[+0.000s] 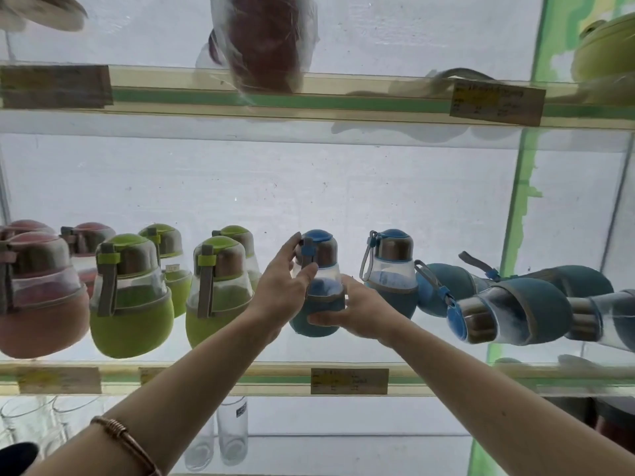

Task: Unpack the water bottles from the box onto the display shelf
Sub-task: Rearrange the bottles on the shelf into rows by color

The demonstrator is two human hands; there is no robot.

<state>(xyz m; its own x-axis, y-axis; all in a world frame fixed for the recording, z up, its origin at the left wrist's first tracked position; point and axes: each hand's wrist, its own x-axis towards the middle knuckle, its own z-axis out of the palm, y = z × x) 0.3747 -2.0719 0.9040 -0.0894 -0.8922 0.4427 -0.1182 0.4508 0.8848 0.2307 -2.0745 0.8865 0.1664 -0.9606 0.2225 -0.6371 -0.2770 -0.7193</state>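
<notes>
A blue-sleeved water bottle [321,293] with a blue cap stands upright on the middle glass shelf [275,371]. My left hand [285,283] grips its neck and strap from the left. My right hand [354,312] cups its rounded base from the right. Another blue bottle [391,269] stands just to the right. Further right, several blue bottles [515,307] lie on their sides. Green bottles [130,297] and pink bottles [37,293] stand in rows to the left. No box is in view.
A price label [349,381] sits on the shelf's front edge below my hands. The upper shelf holds a wrapped red item [268,42] and a green pot [604,53]. Clear glass bottles [233,434] stand on the shelf below.
</notes>
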